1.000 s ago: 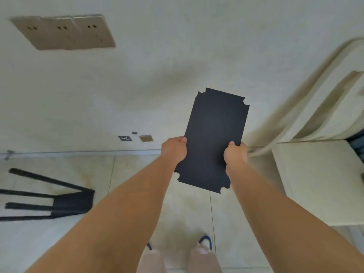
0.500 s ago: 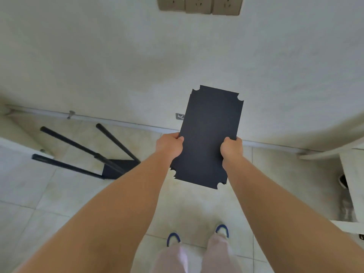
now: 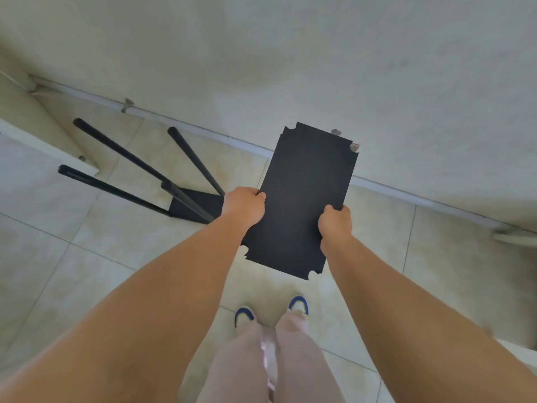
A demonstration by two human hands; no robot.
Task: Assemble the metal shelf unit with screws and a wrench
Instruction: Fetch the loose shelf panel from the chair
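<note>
A flat black metal shelf panel with notched corners hangs in the air in front of me, its long side pointing away. My left hand grips its left edge and my right hand grips its right edge, thumbs on top. On the floor to the left lies the partly built black shelf frame, a small panel with several thin poles sticking out toward the far left. No screws or wrench can be made out.
Pale floor tiles meet a cream wall along a baseboard. A white furniture edge sits at the far left and another pale piece at the right. My feet in blue-tipped shoes stand below the panel.
My view has swung left and downward: the shelf frame has slid toward the centre, the wall sockets have left the view. Both hands keep the same hold on the panel.
</note>
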